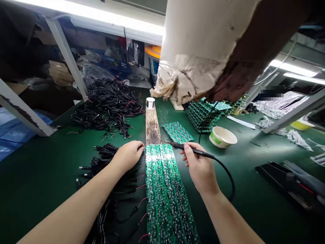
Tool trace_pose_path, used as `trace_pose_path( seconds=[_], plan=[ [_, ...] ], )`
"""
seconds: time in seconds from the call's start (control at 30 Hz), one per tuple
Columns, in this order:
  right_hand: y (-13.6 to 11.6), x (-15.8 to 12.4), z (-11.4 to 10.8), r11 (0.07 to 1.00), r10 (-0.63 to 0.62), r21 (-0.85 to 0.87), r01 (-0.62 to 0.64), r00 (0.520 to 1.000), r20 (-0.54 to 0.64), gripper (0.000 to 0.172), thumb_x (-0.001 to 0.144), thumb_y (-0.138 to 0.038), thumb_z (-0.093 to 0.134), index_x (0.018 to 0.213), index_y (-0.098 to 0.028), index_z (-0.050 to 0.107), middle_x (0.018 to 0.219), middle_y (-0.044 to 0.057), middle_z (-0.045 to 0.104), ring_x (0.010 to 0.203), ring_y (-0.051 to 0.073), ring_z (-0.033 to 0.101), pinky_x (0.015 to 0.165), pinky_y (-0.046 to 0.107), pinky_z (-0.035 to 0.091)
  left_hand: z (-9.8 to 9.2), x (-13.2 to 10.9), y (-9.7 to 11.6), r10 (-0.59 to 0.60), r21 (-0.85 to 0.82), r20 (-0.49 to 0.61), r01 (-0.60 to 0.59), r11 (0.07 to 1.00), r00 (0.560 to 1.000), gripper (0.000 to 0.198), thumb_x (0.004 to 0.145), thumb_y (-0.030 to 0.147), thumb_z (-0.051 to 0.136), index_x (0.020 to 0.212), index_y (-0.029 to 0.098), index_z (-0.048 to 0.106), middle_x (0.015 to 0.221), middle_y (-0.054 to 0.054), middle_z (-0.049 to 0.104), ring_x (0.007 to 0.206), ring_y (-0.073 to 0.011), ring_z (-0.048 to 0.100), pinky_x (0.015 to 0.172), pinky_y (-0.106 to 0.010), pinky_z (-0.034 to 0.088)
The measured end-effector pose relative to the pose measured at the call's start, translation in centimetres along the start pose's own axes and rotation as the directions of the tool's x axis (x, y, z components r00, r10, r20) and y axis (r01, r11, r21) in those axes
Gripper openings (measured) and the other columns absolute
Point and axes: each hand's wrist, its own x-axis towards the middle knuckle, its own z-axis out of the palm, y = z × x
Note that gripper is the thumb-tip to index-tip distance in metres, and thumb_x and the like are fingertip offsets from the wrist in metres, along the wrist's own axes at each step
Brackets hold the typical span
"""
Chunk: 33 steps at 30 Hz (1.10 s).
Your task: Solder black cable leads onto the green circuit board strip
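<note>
My right hand (200,166) grips a soldering iron (189,147) like a pen, its tip pointing left near the far edge of the green circuit boards (162,189). These lie in a long panel running toward me. At the panel's far left corner, my left hand (129,154) is closed in a pinch on a thin wire end, mostly hidden by the fingers. Red wires (142,202) from black cables (108,152) meet the panel's left edge. Beyond the panel, a solder spool (150,103) stands on a stained wooden strip (152,123).
A heap of black cables (109,98) lies at the back left. Behind the iron are a loose circuit board (178,132), stacked boards (201,117) and a paper bowl (222,137). A worn white duct (198,51) hangs low overhead. Dark tools (284,186) lie at right.
</note>
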Motion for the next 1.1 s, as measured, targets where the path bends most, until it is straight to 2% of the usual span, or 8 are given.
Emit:
trace_pose_path(
  seconds=[0.17,0.3,0.47,0.7,0.9,1.1],
  plan=[
    [0.1,4.1,2.0,0.996,-0.053,-0.066,0.061,0.991,0.12,0.031,0.099,-0.05,0.064,0.11,-0.024,0.078,0.102,0.008,0.082,0.088,0.024,0.077,0.08,0.039,0.061,0.5,0.1,0.0,-0.012,0.015,0.039,0.011,1.0,0.999,0.038,0.102,0.034,0.042,0.112,0.024,0.077,0.122,-0.008,0.08,0.114,-0.0308,0.072,0.09,-0.039,0.054],
    [0.5,5.2,3.3,0.991,-0.063,-0.109,0.082,0.984,0.165,0.029,0.098,-0.048,0.063,0.108,-0.025,0.079,0.102,0.006,0.082,0.09,0.025,0.076,0.085,0.043,0.059,0.1,0.0,0.2,-0.044,0.008,0.042,0.043,0.999,0.998,0.034,0.1,0.034,0.044,0.107,0.026,0.076,0.118,-0.006,0.081,0.11,-0.0295,0.073,0.085,-0.037,0.051],
    [0.5,5.3,3.5,0.985,-0.067,-0.144,0.094,0.98,0.185,0.032,0.1,-0.05,0.061,0.11,-0.025,0.077,0.104,0.007,0.082,0.092,0.026,0.076,0.087,0.043,0.058,-0.3,0.0,0.3,-0.096,-0.017,0.043,0.097,0.995,0.994,0.031,0.099,0.036,0.045,0.101,0.026,0.074,0.111,-0.006,0.082,0.104,-0.0306,0.073,0.078,-0.037,0.047],
    [0.1,5.4,3.6,0.981,-0.065,-0.169,0.1,0.977,0.201,0.031,0.099,-0.05,0.059,0.107,-0.025,0.077,0.099,0.006,0.081,0.086,0.025,0.075,0.081,0.041,0.058,-0.3,0.0,0.4,-0.13,-0.06,0.054,0.133,0.989,0.99,0.026,0.096,0.035,0.046,0.096,0.025,0.07,0.106,-0.006,0.081,0.099,-0.0298,0.072,0.074,-0.036,0.042],
    [0.1,5.8,3.9,0.981,-0.055,-0.17,0.091,0.977,0.206,0.029,0.099,-0.048,0.06,0.108,-0.026,0.077,0.098,0.005,0.082,0.091,0.026,0.076,0.087,0.044,0.056,-0.5,-0.1,0.6,-0.156,-0.101,0.053,0.161,0.982,0.986,0.022,0.096,0.037,0.046,0.096,0.027,0.066,0.1,-0.003,0.079,0.093,-0.0274,0.07,0.071,-0.034,0.04],
    [-0.7,3.9,2.8,0.99,-0.024,-0.134,0.052,0.978,0.206,0.03,0.1,-0.049,0.06,0.111,-0.025,0.076,0.098,0.006,0.081,0.086,0.024,0.075,0.079,0.041,0.057,-0.4,0.0,0.3,-0.13,-0.161,0.068,0.139,0.977,0.989,0.019,0.094,0.04,0.05,0.093,0.027,0.065,0.096,0.0,0.077,0.089,-0.0245,0.069,0.072,-0.033,0.041]
  ],
)
